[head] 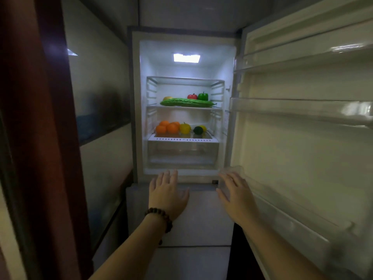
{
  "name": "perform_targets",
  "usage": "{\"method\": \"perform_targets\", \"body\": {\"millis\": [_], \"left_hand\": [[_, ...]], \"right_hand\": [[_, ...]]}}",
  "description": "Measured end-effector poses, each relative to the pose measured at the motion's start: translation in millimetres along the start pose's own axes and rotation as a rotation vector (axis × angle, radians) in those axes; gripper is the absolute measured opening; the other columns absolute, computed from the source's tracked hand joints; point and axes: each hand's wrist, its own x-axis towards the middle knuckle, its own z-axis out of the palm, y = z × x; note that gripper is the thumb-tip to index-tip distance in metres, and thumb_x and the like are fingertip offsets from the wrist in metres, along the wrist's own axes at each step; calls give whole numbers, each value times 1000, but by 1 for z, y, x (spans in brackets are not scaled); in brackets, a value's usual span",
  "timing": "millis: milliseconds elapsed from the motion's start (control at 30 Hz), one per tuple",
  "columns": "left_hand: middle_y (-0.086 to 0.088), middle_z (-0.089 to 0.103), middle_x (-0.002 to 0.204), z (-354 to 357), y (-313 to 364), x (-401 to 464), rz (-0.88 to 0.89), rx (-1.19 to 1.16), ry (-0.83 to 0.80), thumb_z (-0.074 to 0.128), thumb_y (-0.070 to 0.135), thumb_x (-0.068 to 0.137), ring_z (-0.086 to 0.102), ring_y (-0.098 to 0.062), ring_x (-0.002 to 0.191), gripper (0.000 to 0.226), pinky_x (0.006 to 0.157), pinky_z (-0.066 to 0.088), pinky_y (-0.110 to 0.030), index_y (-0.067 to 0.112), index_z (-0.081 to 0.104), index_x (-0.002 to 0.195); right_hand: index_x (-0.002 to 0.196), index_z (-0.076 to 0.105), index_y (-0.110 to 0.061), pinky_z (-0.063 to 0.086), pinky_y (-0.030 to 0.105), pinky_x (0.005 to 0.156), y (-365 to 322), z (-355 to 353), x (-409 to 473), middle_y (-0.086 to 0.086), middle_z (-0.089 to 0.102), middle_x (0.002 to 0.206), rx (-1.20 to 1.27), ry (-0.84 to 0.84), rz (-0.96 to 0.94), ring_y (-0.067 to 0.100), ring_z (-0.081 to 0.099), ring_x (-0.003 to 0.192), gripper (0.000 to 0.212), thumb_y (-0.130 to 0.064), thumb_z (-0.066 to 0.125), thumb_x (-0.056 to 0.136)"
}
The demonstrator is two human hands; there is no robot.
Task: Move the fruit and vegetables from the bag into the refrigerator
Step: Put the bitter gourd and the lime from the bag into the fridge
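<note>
The refrigerator stands open and lit in front of me. On its middle shelf lie a long green bitter gourd, a red pepper, a green pepper and a yellow fruit behind the gourd. On the shelf below sit several oranges, a yellow pepper, a dark green fruit and a lemon. My left hand and my right hand are stretched out flat below the compartment, both holding nothing. No bag is in view.
The open fridge door with clear door bins fills the right side, close to my right hand. A clear crisper drawer sits under the lower shelf. A closed lower drawer front lies beneath my hands. A dark wooden frame bounds the left.
</note>
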Motion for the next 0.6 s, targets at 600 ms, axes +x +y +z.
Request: {"method": "perform_targets", "body": {"millis": [600], "left_hand": [[-2,26,153,-32,15,-100,136,-43,-56,33,62,88,17,-22,143,74,116,12,-43,22,16,149]], "right_hand": [[148,17,-24,10,40,118,83,-148,-130,8,9,158,-490,-304,326,28,5,146,77,-56,50,87]]}}
